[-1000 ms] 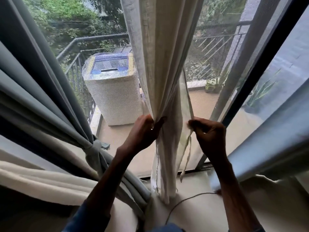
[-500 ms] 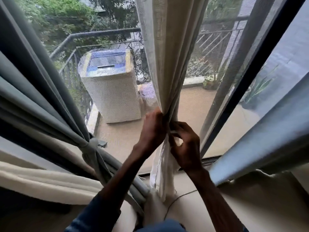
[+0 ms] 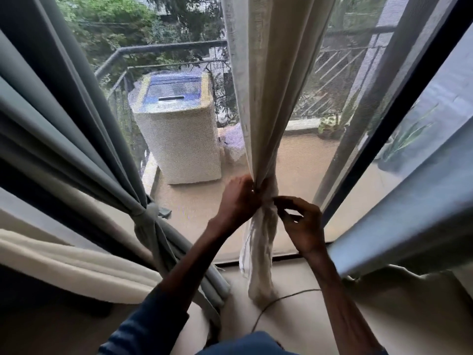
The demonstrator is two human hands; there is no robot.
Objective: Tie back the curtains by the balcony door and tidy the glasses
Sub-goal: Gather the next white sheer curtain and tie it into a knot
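Both forearms extended, left hand (image 3: 239, 198) gripping, right hand (image 3: 303, 222) pinching

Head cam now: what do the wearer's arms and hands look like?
Left hand and right hand are bare: no gloves, rings or watch visible. A dark blue sleeve ends near the left elbow. The right forearm is uncovered almost to the frame's bottom.

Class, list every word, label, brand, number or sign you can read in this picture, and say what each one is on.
No text here can be read.
On the washing machine, the lid shows blue and yellow areas; any lettering is too blurred behind the mesh screen to read.
The cream curtain and grey curtain are plain, with no print.
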